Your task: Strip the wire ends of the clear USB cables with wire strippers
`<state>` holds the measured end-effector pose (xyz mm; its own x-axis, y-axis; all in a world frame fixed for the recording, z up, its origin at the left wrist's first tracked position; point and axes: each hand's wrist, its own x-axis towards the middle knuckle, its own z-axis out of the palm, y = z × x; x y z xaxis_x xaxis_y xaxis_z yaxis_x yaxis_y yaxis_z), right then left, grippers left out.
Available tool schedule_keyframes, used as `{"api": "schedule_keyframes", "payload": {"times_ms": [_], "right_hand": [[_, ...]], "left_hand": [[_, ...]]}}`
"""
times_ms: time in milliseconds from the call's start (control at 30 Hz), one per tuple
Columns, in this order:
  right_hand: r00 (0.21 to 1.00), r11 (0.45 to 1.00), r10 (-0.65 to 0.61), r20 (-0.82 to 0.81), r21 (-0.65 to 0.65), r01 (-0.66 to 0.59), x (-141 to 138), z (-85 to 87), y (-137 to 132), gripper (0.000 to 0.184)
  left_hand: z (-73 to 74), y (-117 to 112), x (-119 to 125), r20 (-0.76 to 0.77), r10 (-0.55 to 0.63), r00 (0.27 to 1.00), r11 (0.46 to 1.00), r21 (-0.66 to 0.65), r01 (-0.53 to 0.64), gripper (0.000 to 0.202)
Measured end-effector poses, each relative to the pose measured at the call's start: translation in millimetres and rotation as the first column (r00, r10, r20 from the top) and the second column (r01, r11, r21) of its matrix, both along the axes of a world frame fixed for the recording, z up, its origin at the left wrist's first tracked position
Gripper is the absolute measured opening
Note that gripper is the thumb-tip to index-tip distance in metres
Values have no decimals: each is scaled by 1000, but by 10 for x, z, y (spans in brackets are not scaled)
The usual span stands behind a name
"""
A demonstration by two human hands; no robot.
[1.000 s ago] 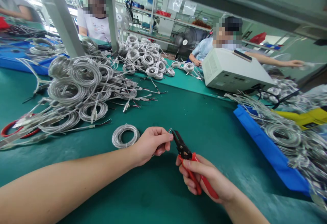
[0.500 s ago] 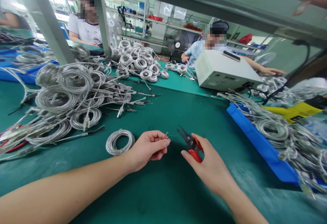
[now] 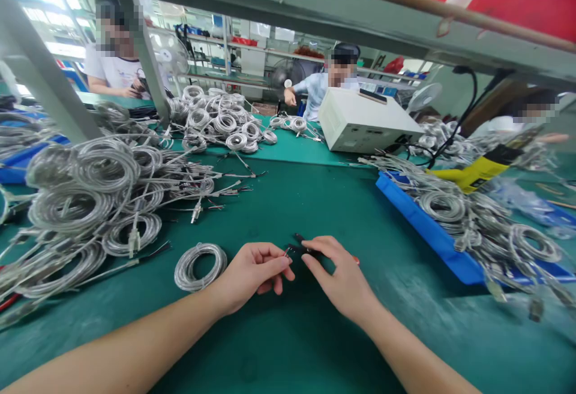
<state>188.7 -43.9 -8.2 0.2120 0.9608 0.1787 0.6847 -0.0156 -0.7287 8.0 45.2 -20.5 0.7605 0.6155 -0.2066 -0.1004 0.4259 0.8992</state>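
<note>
**Hidden or hard to read**
- Your right hand [image 3: 339, 277] lies palm down over the red-handled, black-nosed cutting pliers [image 3: 299, 239]. Only the dark tip and a sliver of red grip show. You cannot tell whether your fingers clasp the tool or merely rest on it.
- Your left hand [image 3: 254, 271] has thumb and forefinger pinched shut on the short stripped wire tip [image 3: 287, 252], the other fingers curled under. The tip sits just beside the pliers' nose, low on the dark green felt-like bench mat [image 3: 292, 202]. How the tip runs back to any cable is covered by your palm.
- The cable ends at the far right edge are blurred.

**Materials and shapes**
- Small round coil of silvery, clear-jacketed cable [image 3: 200, 265] – flat on the mat, just left of your left wrist.
- Large tangled heap of the same silvery coils [image 3: 90, 190] – at your left, with loose plug ends sticking out.
- Second, smaller heap of coils [image 3: 220, 121] – farther back.
- Shallow blue plastic tray [image 3: 423, 226] – at your right, heaped with more coils.
- Boxy off-white metal instrument [image 3: 364, 121].
- Yellow-bodied tool [image 3: 477, 172] – its outline is partly buried.

**Counts**

| Item | Number |
|---|---|
| Pliers | 1 |
| Loose coil | 1 |
| Heaps | 2 |
| Tray | 1 |
| Instrument | 1 |
| Other people across the bench | 3 |

The third person, at the far right, is cut off by the frame.
</note>
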Motion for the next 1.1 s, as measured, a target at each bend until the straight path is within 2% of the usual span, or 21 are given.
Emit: {"api": "schedule_keyframes", "payload": {"times_ms": [67, 167, 300, 433, 600, 700, 767, 833, 933, 967, 1033, 1100], "right_hand": [[971, 998, 66, -230, 6, -67, -126, 49, 22, 18], [916, 991, 136, -377, 52, -126, -279, 122, 61, 20], [873, 991, 129, -470, 78, -104, -381, 181, 124, 21], [835, 996, 80, -544, 68, -51, -455, 143, 204, 18], [837, 994, 29, -546, 105, 34, -484, 26, 243, 18], [844, 985, 17, -536, 154, 78, -459, 6, 199, 16], [834, 976, 52, -549, 205, 74, -450, 18, 154, 17], [784, 965, 102, -612, 253, 71, -456, 36, 106, 17], [677, 956, 181, -713, 290, 51, -495, 61, 33, 22], [664, 954, 215, -716, 300, 15, -515, 74, 9, 24], [698, 946, 288, -655, 310, -99, -562, 125, -36, 29], [766, 929, 354, -536, 293, -224, -613, 221, -64, 39]], "left_hand": [[9, 9, -10, 36, -24, 999, 999, -28, 25, 35], [11, 11, -27, 59, -22, 998, 999, -32, 24, 34], [15, -2, -38, 68, -5, 998, 1000, 14, 4, 38], [19, -5, -34, 71, 37, 997, 998, 54, -41, 41], [7, 12, -19, 26, 49, 998, 994, 101, -51, 40], [62, 23, -14, -51, 34, 998, 987, 161, -26, 39], [162, 16, -24, -123, 29, 992, 973, 230, 0, 37], [322, -15, -52, -165, 42, 985, 953, 303, 10, 33], [651, -98, -122, -97, 101, 990, 926, 372, -58, 27], [774, -129, -148, -56, 132, 990, 916, 389, -100, 26], [1024, -183, -191, 23, 197, 980, 888, 419, -189, 24], [1258, -218, -214, 100, 255, 962, 858, 436, -273, 22]]}}
